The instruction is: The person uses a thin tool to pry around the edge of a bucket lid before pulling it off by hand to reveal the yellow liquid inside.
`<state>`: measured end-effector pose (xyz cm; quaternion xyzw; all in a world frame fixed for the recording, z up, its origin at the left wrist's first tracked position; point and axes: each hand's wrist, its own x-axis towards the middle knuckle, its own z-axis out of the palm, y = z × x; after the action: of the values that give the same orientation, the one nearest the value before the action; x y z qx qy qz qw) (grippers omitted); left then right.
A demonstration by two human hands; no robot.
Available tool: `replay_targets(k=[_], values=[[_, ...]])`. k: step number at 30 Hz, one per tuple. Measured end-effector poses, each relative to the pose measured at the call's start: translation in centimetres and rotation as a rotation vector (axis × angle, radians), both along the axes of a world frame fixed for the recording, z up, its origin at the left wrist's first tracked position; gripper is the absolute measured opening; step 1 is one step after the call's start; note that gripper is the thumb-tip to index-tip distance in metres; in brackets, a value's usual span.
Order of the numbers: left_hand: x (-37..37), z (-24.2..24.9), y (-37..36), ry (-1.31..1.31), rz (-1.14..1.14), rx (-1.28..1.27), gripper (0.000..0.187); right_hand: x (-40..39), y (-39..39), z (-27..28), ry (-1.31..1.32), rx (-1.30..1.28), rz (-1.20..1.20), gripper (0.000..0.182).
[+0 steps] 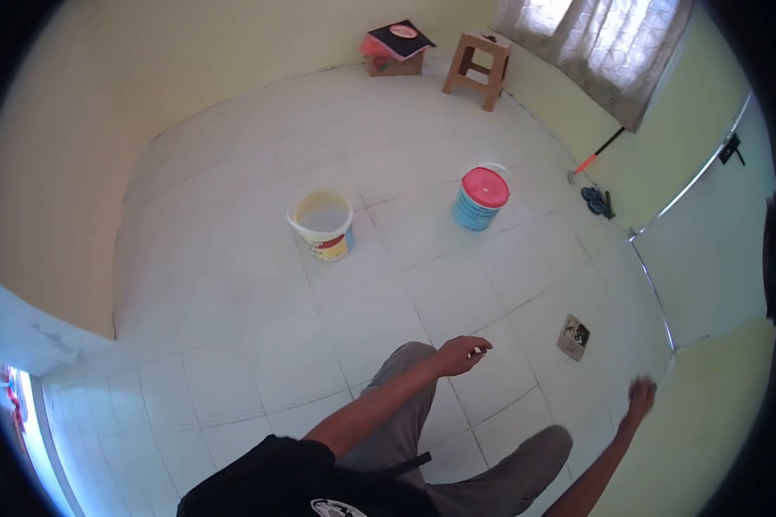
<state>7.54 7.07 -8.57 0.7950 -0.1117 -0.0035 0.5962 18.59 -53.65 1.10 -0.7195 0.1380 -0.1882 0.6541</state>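
Note:
My left hand (462, 356) is held out above my bent left knee. Its fingers are curled in, and a small whitish bit shows at the fingertips, too small to name. Off to the right, my right hand (641, 397) is raised near the wall, its fingers smeared by motion. Between and beyond the hands, a small open box (570, 339) with dark contents lies on the tiled floor (388, 293), touched by neither hand.
An open white bucket (321, 226) and a blue bucket with a pink lid (484, 189) stand ahead. A brown stool (481, 65) and a carton (394, 65) are at the far wall. Dark footwear (594, 200) and an orange-handled tool (588, 160) sit by the door (707, 250).

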Motion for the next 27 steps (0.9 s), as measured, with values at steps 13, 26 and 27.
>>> replay_targets(k=[13,26,27], values=[[-3.1,-1.0,6.1,0.186,0.164,0.342,0.032,20.0,50.5,17.3,0.071,-0.522,0.91,0.046],[-17.1,3.6,15.9,0.643,0.831,0.637,0.038,38.0,67.2,-8.5,0.444,0.496,0.681,0.059],[-17.3,4.4,15.7,0.627,0.844,0.62,0.038,38.9,67.5,-9.1,0.453,0.555,0.636,0.063]])
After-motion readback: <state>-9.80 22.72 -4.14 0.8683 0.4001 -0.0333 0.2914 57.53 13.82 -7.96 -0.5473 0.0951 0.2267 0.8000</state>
